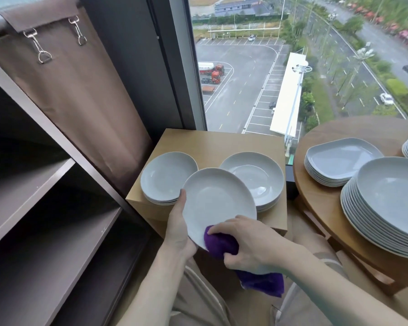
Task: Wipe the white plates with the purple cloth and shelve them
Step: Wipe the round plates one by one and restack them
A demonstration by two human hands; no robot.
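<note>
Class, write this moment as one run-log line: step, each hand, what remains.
step: wiping | left hand: holds white plate | right hand: presses purple cloth on plate | shelves: no plates visible

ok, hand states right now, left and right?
Left hand: gripping the white plate by its rim.
Right hand: holding the purple cloth against the plate.

Left hand [178,228] grips white plate [218,203] by its rim, tilted. Right hand [247,243] presses purple cloth [220,243] on plate's near edge. Plate stacks [167,180] on small wooden table [222,142] behind.
</note>
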